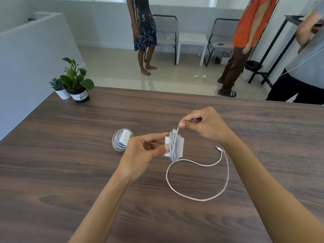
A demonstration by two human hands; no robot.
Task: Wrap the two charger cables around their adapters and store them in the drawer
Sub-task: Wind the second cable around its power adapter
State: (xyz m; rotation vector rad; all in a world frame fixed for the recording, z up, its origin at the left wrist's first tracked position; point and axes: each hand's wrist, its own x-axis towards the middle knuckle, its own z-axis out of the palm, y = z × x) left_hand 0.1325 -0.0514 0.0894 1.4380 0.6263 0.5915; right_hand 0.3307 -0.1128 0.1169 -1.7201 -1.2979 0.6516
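Note:
My left hand (142, 151) holds a white adapter (167, 141) above the brown wooden table (70, 163). Several turns of white cable are wound round the adapter's right part. My right hand (203, 125) pinches the cable (198, 199) just above the adapter. The loose end of that cable lies in a big loop on the table to the right, and its plug (218, 148) rests near my right wrist. A second white adapter (124, 137), with its cable coiled round it, lies on the table just left of my left hand. No drawer is in view.
Two potted plants (75, 81) stand at the table's far left corner. Beyond the far edge, three people stand on the tiled floor near chairs (166, 32), a small white table (192, 42) and a black rack (273, 50). Chargers and cables lie on the floor.

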